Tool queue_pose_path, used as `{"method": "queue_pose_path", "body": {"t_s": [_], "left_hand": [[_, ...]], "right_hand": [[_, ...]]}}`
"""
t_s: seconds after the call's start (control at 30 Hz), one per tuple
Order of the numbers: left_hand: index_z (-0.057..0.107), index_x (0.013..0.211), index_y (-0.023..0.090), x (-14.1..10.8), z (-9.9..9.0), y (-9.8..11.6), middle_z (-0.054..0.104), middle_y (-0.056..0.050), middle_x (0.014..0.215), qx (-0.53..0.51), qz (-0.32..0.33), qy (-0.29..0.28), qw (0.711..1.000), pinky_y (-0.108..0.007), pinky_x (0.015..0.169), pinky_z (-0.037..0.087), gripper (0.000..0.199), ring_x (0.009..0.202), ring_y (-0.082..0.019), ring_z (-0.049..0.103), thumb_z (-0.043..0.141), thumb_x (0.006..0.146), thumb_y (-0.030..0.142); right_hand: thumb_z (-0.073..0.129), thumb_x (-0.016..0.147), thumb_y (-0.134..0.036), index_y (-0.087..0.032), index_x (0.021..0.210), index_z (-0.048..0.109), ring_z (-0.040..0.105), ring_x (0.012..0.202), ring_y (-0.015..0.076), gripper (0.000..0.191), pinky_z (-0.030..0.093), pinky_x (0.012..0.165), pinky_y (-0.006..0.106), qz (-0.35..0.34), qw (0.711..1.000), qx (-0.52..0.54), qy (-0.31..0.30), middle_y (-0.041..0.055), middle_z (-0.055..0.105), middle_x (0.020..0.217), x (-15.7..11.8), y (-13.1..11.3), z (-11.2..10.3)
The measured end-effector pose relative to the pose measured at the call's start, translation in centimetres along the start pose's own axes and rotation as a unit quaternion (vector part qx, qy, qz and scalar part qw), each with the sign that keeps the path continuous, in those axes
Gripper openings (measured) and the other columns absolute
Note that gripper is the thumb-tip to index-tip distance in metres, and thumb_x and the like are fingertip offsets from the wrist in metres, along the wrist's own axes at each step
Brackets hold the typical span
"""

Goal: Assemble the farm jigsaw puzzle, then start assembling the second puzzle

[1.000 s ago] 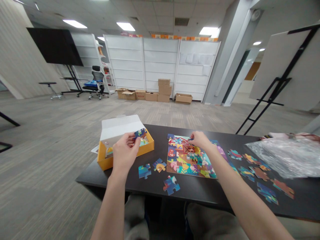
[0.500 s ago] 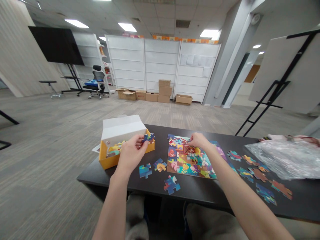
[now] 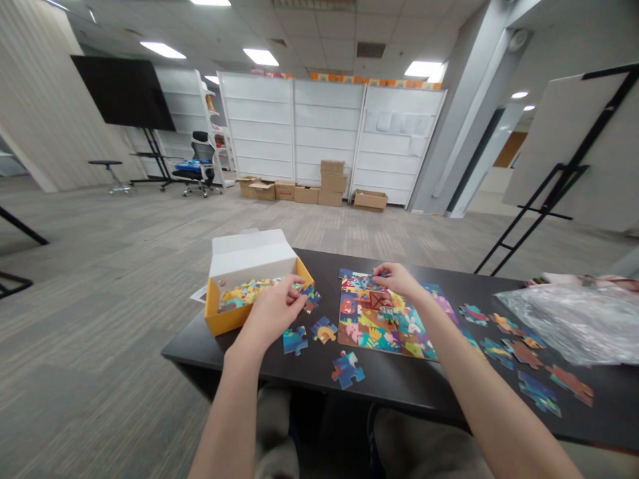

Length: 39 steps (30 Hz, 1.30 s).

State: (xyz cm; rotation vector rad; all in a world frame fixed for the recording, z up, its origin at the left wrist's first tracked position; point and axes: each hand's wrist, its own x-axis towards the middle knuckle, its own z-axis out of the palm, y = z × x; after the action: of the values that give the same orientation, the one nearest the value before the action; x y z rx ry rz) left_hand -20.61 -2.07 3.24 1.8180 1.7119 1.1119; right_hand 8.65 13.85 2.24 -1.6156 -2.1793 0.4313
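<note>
My left hand point(image 3: 279, 306) is beside the front right corner of the yellow box point(image 3: 219, 322), fingers closed on a dark blue puzzle piece point(image 3: 311, 299). Puzzle pieces point(image 3: 244, 293) lie inside the box, whose white lid stands up. My right hand point(image 3: 394, 278) is over the upper part of the colourful puzzle point(image 3: 374, 336), its fingertips pinched on a blue piece point(image 3: 370, 282). Loose pieces lie in front of the box, among them a blue one point(image 3: 295, 340), an orange and purple one point(image 3: 324, 330) and a blue and red one point(image 3: 348, 370).
On the right of the black table point(image 3: 414, 392) lie several loose pieces point(image 3: 522, 352) and a clear plastic bag point(image 3: 574, 319). Beyond the table are cardboard boxes point(image 3: 332, 183), an office chair point(image 3: 200, 163), a screen point(image 3: 124, 93) and a whiteboard stand point(image 3: 564, 179).
My left hand's piece has come down and right, beside the box. My right hand has shifted slightly over the upper puzzle, where a blue piece now shows at its fingertips. The view has shifted a little.
</note>
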Motion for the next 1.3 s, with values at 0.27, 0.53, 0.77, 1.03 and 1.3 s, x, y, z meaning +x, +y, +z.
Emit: {"method": "queue_pose_path", "body": {"t_s": [0.27, 0.53, 0.77, 1.03, 1.3], "left_hand": [[0.064, 0.096, 0.022, -0.1, 0.4, -0.3, 0.076, -0.004, 0.076, -0.001, -0.002, -0.069, 0.998, -0.033, 0.065, 0.058, 0.017, 0.07, -0.023, 0.074, 0.057, 0.083, 0.029], [0.061, 0.085, 0.022, -0.1, 0.0, -2.2, 0.073, -0.002, 0.065, 0.047, -0.065, -0.08, 0.994, -0.031, 0.061, 0.055, 0.007, 0.063, -0.023, 0.072, 0.061, 0.078, 0.025], [0.067, 0.077, 0.022, 0.1, 0.1, -2.4, 0.076, -0.003, 0.069, 0.148, -0.069, -0.064, 0.984, -0.028, 0.062, 0.052, 0.002, 0.07, -0.023, 0.074, 0.067, 0.076, 0.024], [0.071, 0.085, 0.02, 0.0, -0.2, -0.7, 0.079, -0.006, 0.085, 0.187, -0.09, -0.057, 0.977, -0.027, 0.071, 0.053, 0.006, 0.085, -0.022, 0.074, 0.068, 0.081, 0.024], [0.071, 0.089, 0.02, 0.4, 0.1, 0.1, 0.079, -0.004, 0.087, 0.155, -0.038, -0.006, 0.987, -0.031, 0.076, 0.054, 0.012, 0.084, -0.022, 0.074, 0.062, 0.085, 0.027]], "right_hand": [[0.068, 0.08, -0.013, -0.019, 0.093, 0.075, 0.07, 0.085, 0.0141, 0.016, 0.051, 0.075, 0.02, -0.147, 0.984, 0.029, -0.096, 0.0019, 0.077, 0.094, -0.8, -10.2, 5.0], [0.068, 0.083, -0.017, -0.022, 0.094, 0.078, 0.07, 0.096, 0.0177, 0.016, 0.049, 0.084, 0.022, -0.13, 0.986, -0.046, -0.092, 0.0029, 0.078, 0.101, -0.1, -10.3, 4.8], [0.068, 0.086, -0.027, -0.011, 0.104, 0.075, 0.067, 0.108, 0.0298, 0.025, 0.049, 0.091, 0.033, -0.013, 0.99, -0.134, -0.04, 0.0185, 0.074, 0.111, 1.2, -4.9, 2.4], [0.08, 0.073, -0.027, -0.018, 0.112, 0.072, 0.07, 0.102, 0.0239, 0.041, 0.05, 0.079, 0.025, 0.027, 0.988, -0.143, -0.051, 0.0117, 0.075, 0.109, 1.7, -3.5, 2.3], [0.083, 0.067, -0.026, -0.014, 0.111, 0.073, 0.071, 0.092, 0.0245, 0.047, 0.049, 0.072, 0.026, 0.045, 0.992, -0.111, -0.046, 0.0136, 0.076, 0.103, 1.6, -3.1, 1.2]]}}
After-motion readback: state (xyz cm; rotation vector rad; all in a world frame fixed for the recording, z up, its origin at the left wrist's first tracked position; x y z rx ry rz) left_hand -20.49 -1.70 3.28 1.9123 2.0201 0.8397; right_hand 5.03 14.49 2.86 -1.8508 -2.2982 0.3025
